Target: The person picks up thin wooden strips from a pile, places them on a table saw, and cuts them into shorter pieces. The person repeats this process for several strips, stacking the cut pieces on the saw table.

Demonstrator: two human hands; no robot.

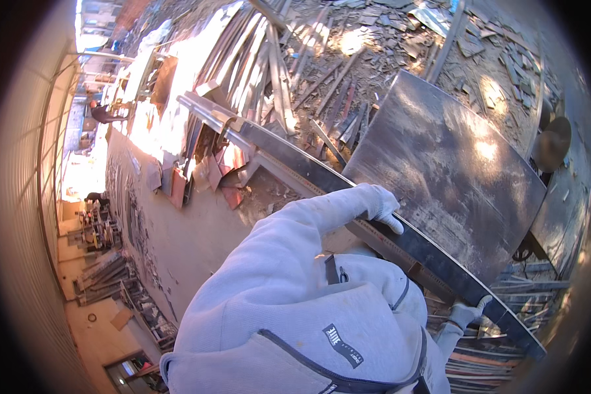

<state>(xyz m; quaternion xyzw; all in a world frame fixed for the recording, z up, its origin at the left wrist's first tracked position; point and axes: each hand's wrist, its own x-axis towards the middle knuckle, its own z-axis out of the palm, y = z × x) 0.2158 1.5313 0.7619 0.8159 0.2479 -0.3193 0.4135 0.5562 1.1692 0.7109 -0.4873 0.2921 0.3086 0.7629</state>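
Note:
A long, narrow dark board (445, 264) runs diagonally in front of me, along the near edge of a smooth dark metal tabletop (446, 177). My gloved left hand (384, 209) lies over the board near its middle, its fingers curled across it; some fingertips are hidden. Further right, my gloved right hand (468, 312) grips the board's near edge, thumb on top and the other fingers mostly out of sight below. Beneath the board I see a brownish rail (391, 248) close to my body. A shiny metal bar (207, 113) extends at the far left end.
Long wooden strips (243, 59) lie piled beyond the board, with scattered offcuts (400, 29) behind the tabletop. Reddish board pieces (177, 187) stand at the left. More strips (482, 368) are stacked at lower right. A person (102, 113) is far off at left, near a corrugated wall (20, 164).

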